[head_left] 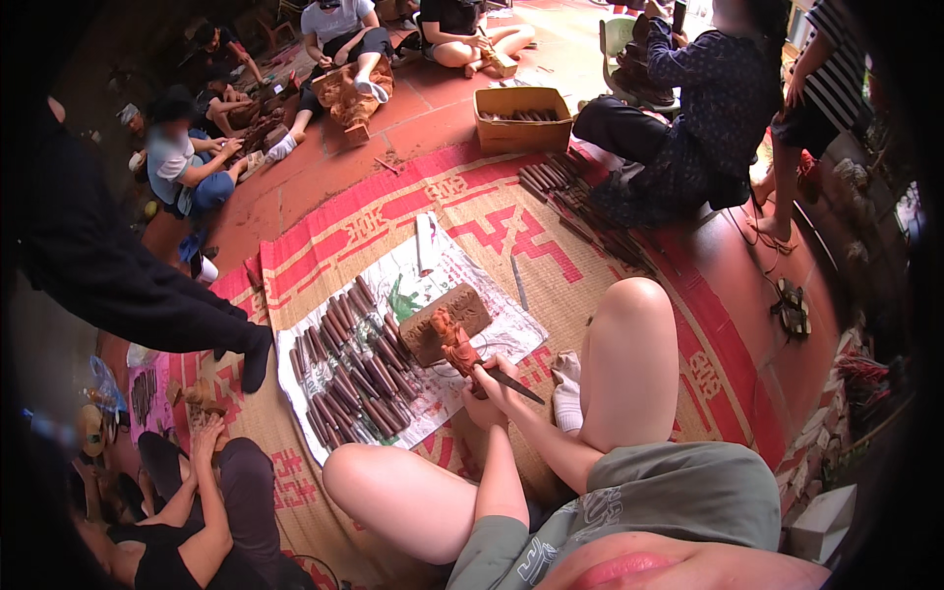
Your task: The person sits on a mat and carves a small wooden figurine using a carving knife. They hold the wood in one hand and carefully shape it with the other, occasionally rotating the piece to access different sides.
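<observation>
A small carved reddish-brown wooden figure (454, 346) is held upright before my knees. My left hand (479, 411) is closed low at its base, its fingers partly hidden. Beside it my right hand (499, 382) is closed on a dark pointed blade (523, 389), a knife or a file; its tip points right, away from the figure. Just behind the figure lies a thick brown wooden block (472, 307). Left of the block, rows of carving chisels (359, 383) with brown handles lie on a white sheet (482, 270).
A long white bar (425, 244) lies on the sheet, and a thin metal tool (518, 283) near its right edge. More tools (551, 177) sit on the patterned mat (546, 236) near a cardboard box (523, 136). A person's dark-clothed leg (177, 295) reaches in from the left. Several people sit around.
</observation>
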Demonstrator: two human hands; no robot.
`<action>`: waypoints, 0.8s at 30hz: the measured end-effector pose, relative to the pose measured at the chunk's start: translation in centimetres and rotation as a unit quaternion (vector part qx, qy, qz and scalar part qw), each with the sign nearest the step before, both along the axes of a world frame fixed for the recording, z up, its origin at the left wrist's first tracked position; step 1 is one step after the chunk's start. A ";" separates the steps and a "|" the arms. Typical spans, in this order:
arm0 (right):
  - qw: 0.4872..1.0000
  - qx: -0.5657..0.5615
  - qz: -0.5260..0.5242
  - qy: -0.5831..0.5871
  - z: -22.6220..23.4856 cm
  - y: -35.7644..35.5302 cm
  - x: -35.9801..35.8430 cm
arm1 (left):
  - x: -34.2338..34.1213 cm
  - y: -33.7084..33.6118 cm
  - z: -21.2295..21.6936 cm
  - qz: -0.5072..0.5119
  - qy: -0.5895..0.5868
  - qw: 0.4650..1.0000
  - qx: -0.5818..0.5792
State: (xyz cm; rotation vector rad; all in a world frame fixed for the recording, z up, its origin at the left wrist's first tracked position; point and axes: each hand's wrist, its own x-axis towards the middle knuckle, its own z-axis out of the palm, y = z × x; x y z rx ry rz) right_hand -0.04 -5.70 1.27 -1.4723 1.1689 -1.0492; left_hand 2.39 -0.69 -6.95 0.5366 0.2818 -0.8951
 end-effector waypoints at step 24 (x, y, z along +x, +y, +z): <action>0.990 0.098 0.052 -0.089 -0.1 0.6 -1.1 | 0.0 -0.6 0.6 0.091 0.307 0.909 -0.265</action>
